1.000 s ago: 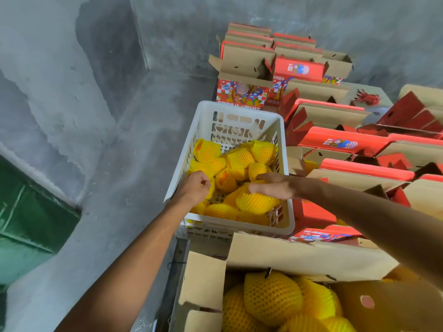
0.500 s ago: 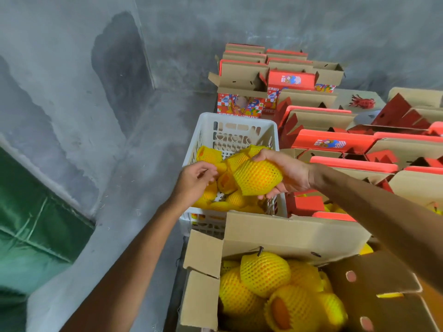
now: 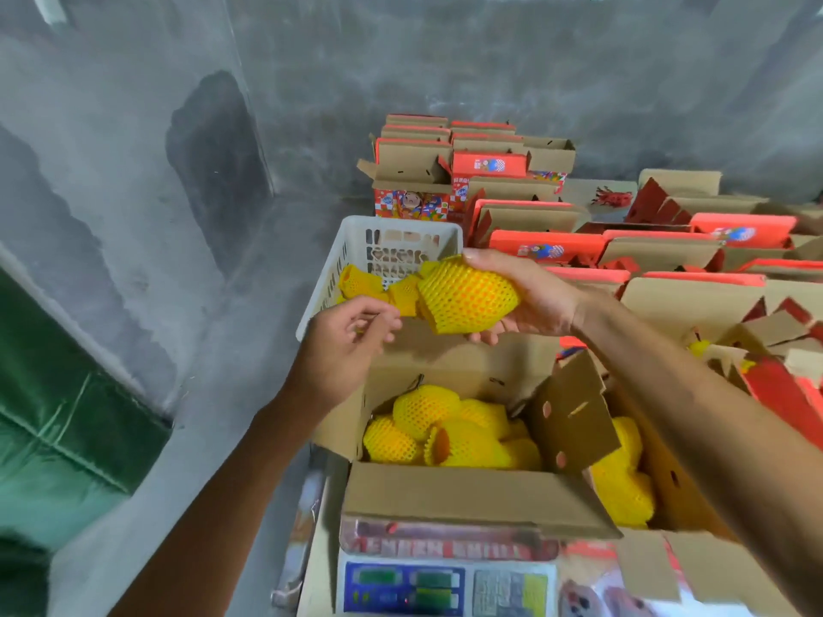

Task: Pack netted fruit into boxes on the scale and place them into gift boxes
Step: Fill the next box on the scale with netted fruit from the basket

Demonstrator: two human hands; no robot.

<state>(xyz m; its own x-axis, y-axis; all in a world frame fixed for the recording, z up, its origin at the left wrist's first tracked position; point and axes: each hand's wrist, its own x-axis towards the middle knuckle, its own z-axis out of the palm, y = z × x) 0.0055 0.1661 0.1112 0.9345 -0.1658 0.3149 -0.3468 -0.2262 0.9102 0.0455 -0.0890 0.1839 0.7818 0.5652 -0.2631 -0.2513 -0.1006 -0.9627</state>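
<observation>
Overhead, head view: right hand cups a netted fruit from the right and beneath, above the open cardboard box of fruit on the scale. Left hand, fingers loosely curled and holding nothing, hovers just left of the fruit, near the white crate.

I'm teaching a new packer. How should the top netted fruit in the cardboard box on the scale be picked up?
Come from straight above and wrap the fingers around the wide middle of the top netted fruit. It sits highest on the pile, so its rounded top is free. The box flap leans in on the right, so I would favour the left side. The foam net probably gives grip.
</observation>
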